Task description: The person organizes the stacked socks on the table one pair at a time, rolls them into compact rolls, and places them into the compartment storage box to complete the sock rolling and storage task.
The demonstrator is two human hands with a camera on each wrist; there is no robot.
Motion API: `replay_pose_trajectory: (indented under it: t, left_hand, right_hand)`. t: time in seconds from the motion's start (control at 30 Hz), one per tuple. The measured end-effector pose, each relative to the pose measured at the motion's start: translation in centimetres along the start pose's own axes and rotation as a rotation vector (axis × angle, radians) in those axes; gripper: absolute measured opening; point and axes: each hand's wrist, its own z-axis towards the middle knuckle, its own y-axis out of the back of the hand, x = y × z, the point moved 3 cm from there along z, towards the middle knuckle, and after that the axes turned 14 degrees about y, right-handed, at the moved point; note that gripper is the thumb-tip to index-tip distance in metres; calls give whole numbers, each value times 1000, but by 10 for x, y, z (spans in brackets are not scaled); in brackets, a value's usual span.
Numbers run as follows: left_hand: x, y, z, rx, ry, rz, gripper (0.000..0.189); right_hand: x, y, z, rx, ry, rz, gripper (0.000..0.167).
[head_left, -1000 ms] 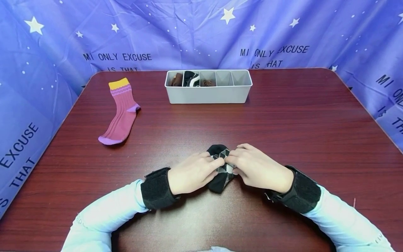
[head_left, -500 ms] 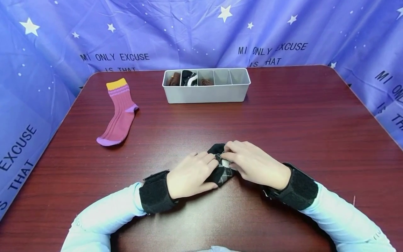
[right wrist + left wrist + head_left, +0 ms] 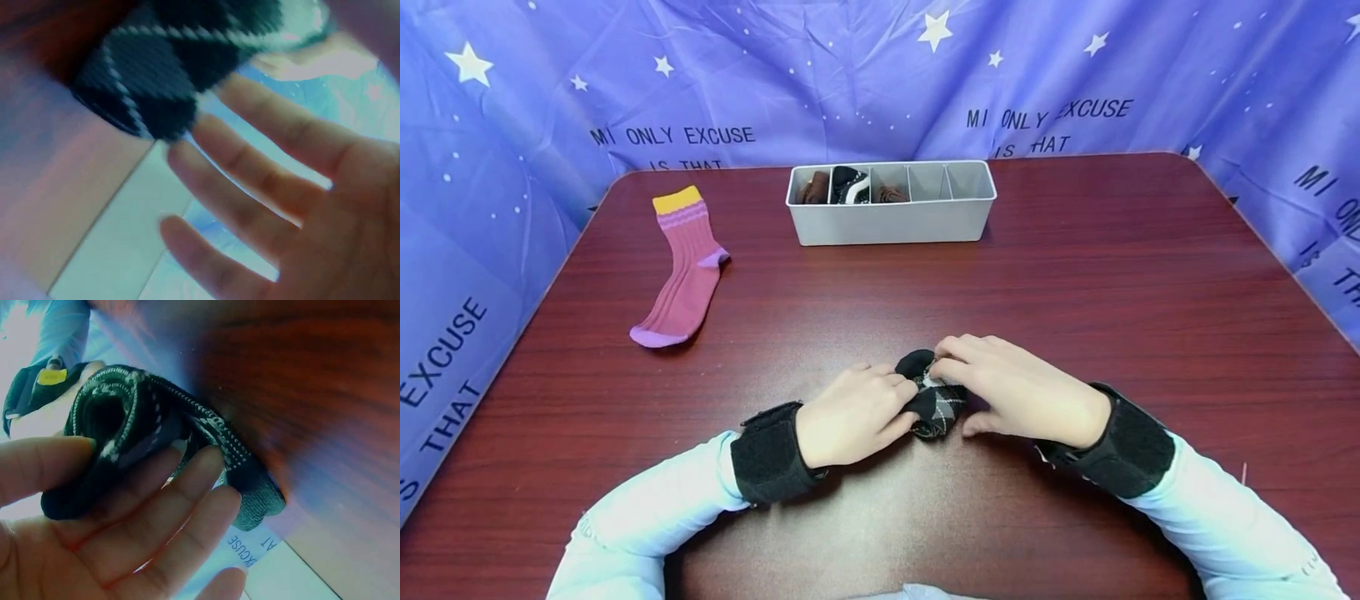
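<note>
A black sock [image 3: 940, 406] with a grey and white argyle pattern lies partly rolled up in front of me on the table. My left hand [image 3: 853, 417] holds it from the left; in the left wrist view the thumb lies against the sock's coiled end [image 3: 106, 412], with the fingers along its other side. The right hand [image 3: 1026, 392] touches the sock's right side with its fingertips. Those fingers [image 3: 250, 156] stretch out nearly straight in the right wrist view, and the right thumb stands apart from the roll.
A pink sock [image 3: 681, 275] with a yellow cuff lies flat at the left. At the back of the table [image 3: 1112, 275] stands a grey divided box [image 3: 891, 225]; its three left compartments hold a brown roll [image 3: 815, 188], a black-and-white one [image 3: 850, 187] and another brown one [image 3: 892, 195].
The argyle sock has gone from a longer, flatter shape to a shorter, thicker roll. My right thumb has come away from it, and the left hand has shifted slightly.
</note>
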Motion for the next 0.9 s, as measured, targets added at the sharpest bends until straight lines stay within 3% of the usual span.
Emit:
replay_pose_trajectory:
  t: [0.13,0.3,0.6,0.73,0.9]
  left_hand:
    - [0,1,0,-3,39,-56,15]
    - [-1,3,-1,-21,56,-46,15]
    - [2,4,0,-134,45,1,33]
    - [6,7,4,-120,90,18,24]
    - [9,14,18,-23,102,31,26]
  right_hand:
    - [0,-6,1,-31,32,-31,41]
    - [3,-10,3,-27,66,-68,23]
    - [3,-16,9,-29,44,-171,13]
    - [-3,-18,12,-43,25,-135,9]
    - [-13,-15,18,-62,-38,-85,11]
